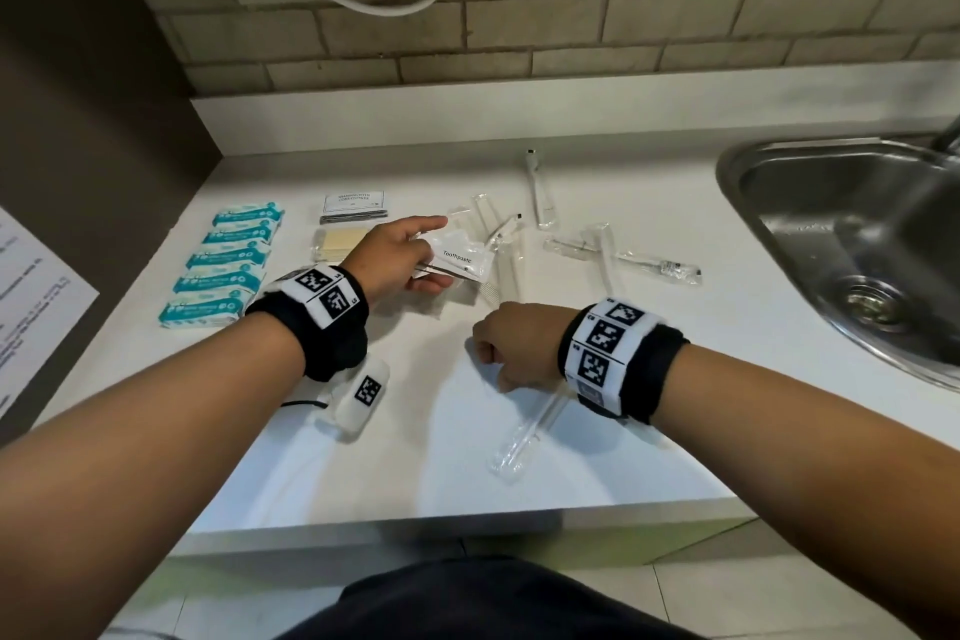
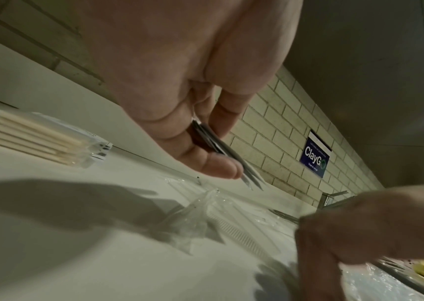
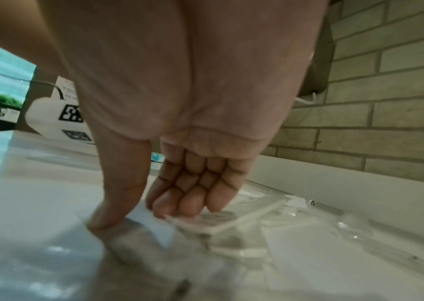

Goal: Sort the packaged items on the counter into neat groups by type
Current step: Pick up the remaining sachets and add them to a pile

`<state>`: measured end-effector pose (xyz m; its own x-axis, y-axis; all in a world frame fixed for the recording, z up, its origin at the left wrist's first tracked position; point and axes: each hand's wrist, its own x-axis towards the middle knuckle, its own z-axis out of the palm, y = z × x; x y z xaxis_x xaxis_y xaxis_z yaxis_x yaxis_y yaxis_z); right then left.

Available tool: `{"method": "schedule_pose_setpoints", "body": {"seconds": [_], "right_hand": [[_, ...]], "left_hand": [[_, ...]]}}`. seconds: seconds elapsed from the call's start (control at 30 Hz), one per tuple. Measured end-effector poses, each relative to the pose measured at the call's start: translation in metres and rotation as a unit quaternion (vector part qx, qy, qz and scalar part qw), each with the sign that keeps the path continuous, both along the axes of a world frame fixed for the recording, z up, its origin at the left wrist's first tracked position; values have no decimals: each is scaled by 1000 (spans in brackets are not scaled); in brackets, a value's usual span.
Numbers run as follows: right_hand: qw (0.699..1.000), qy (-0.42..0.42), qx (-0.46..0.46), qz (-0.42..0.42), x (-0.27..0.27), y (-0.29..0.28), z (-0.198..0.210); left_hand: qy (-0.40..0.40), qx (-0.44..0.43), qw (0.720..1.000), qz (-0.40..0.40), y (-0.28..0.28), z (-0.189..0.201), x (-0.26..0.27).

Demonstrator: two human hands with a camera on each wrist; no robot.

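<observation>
The left hand point(image 1: 387, 257) pinches a thin stack of white toothpaste sachets point(image 1: 457, 261) between thumb and fingers, above the middle of the white counter point(image 1: 597, 431). The right hand point(image 1: 514, 346) is curled, fingertips point(image 3: 177, 203) pressing a clear-wrapped toothbrush point(image 1: 524, 437) near the front edge. Five teal packets point(image 1: 228, 257) sit in a neat row by the left edge. More clear wrapped items point(image 1: 613, 250) lie scattered toward the sink point(image 1: 852, 244).
</observation>
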<state>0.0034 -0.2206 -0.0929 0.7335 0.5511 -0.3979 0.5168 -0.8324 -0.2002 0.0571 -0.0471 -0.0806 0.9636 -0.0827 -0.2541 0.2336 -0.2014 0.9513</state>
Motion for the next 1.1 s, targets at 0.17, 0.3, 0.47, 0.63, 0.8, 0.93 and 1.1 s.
{"method": "schedule_pose_setpoints", "body": {"seconds": [0.17, 0.3, 0.47, 0.63, 0.8, 0.93, 1.1], "right_hand": [[1000, -7, -12, 4, 10, 5, 1], [1000, 4, -13, -1, 14, 7, 4], [1000, 24, -5, -1, 16, 5, 3], [1000, 12, -6, 27, 15, 3, 7], [996, 25, 83, 15, 27, -2, 30], [991, 18, 130, 23, 41, -7, 52], [961, -36, 273, -19, 60, -7, 81]], "left_hand": [[-7, 2, 1000, -7, -3, 2, -6], [-6, -5, 1000, -6, -7, 5, -8], [-7, -8, 1000, -5, -7, 7, -9], [0, -10, 1000, -2, -4, 7, -11], [18, -7, 1000, 9, 0, -2, -15], [35, -21, 999, 29, 1, -3, -17], [33, -46, 997, 53, 9, 6, -19]]}}
